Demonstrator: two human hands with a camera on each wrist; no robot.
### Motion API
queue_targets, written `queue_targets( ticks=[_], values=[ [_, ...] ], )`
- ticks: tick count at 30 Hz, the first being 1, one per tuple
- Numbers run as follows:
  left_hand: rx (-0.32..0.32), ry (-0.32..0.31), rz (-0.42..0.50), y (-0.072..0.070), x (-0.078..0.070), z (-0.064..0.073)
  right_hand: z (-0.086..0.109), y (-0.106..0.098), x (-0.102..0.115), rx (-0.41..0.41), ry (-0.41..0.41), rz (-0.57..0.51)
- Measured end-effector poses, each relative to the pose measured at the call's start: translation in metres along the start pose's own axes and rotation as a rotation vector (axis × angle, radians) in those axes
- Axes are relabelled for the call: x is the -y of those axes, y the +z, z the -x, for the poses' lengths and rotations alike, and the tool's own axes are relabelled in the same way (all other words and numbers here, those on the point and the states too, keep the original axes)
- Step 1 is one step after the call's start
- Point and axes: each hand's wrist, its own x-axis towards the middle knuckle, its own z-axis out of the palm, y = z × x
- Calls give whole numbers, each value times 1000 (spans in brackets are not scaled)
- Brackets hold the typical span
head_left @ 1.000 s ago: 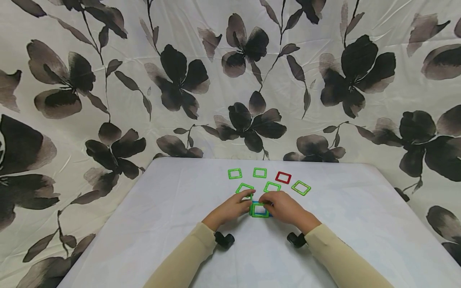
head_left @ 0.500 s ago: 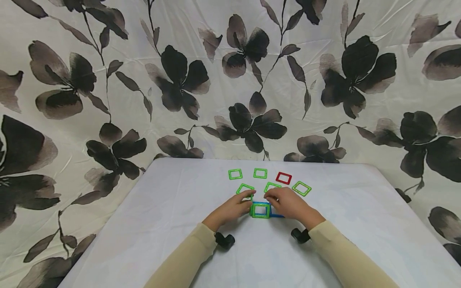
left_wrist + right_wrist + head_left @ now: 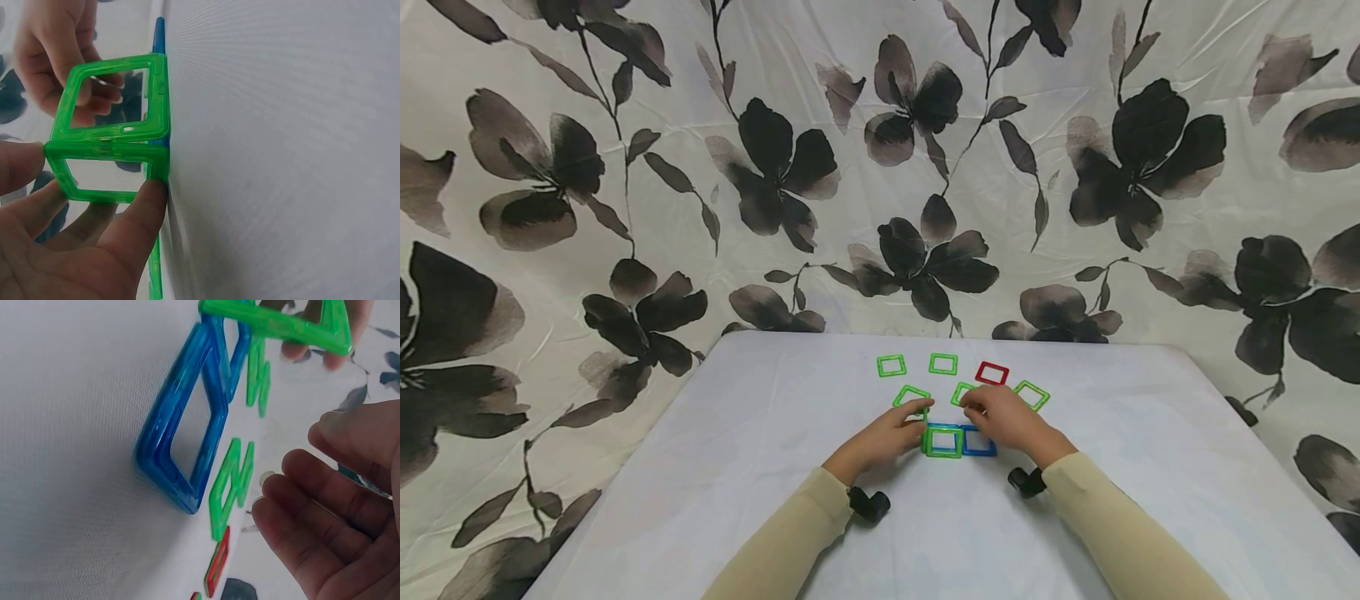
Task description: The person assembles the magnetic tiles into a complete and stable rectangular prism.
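Green translucent plastic: noted in two square frames, both standing on edge and meeting along one upright edge at a corner. Left green frame [image 3: 87, 194] seen nearly edge-on from the head, at the person's left of the corner; front green frame [image 3: 115, 64] facing the person. Position of both: over the left blue frame [image 3: 944, 426], flat on the white-covered table [image 3: 775, 433], near its middle. Right blue frame [image 3: 156, 434] also flat, side touching side with the left one.

Left hand [image 3: 887, 437]: grasping the left green frame, digits spread round its edges, one low near the tabletop, one at the upper corner. Right hand [image 3: 1011, 419]: released, fingers loosely bent and thumb apart, nothing between them; poised above and just behind the right blue frame, partly covering loose pieces in the head view.

Loose pieces beyond the construction, all flat. Far row, left to right: far-left green frame [image 3: 891, 357], far-middle green frame [image 3: 943, 372], red frame [image 3: 994, 364]. Nearer row: near-left green frame [image 3: 917, 391], just past the left fingertips; near-middle green frame [image 3: 956, 394], half hidden by the right hand; slanted green frame [image 3: 1037, 387] at far right of the group.

Cream sleeves [image 3: 790, 525] on both arms; black wrist devices [image 3: 870, 505] below both hands. Behind the table: floral backdrop [image 3: 850, 192], dark blossoms on white.
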Motion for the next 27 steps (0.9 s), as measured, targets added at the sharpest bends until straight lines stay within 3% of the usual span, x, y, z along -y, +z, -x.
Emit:
queue_targets(
  ticks=[6, 27],
  values=[
    [-6, -12, -3, 0, 0, 1, -6, 1, -4, 31, 51, 3],
    [7, -6, 30, 0, -3, 5, -25, 7, -11, 77, 96, 68]
  ],
)
